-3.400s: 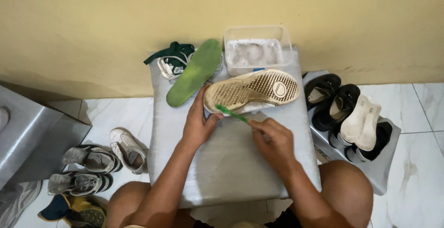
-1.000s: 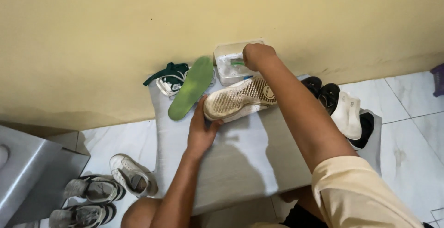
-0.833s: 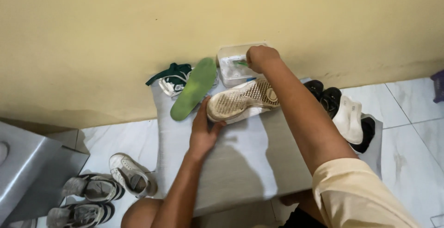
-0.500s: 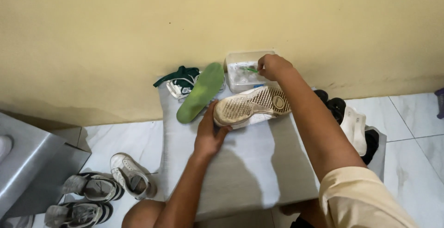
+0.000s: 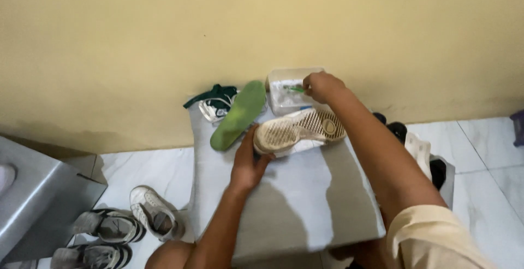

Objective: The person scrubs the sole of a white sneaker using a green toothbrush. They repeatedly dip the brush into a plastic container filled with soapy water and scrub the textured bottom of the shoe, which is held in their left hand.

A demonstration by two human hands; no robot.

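Observation:
A white sneaker (image 5: 299,131) lies sole up on a grey block (image 5: 284,192). My left hand (image 5: 248,162) grips its toe end and steadies it. My right hand (image 5: 322,86) reaches over the shoe and holds a green brush (image 5: 295,88) in a clear plastic tub (image 5: 279,78) of cloudy water by the wall. A green insole (image 5: 238,115) leans left of the shoe. Behind the insole sits a green and white sneaker (image 5: 214,101).
Several sneakers (image 5: 125,225) lie on the tiled floor at lower left beside a grey metal box (image 5: 38,203). Black and white footwear (image 5: 420,149) rests on a low block to the right. A yellow wall (image 5: 262,29) stands right behind.
My right hand left the sole, reached to the tub with the brush and stays there. My view has swung slightly left. My left hand keeps hold of the shoe.

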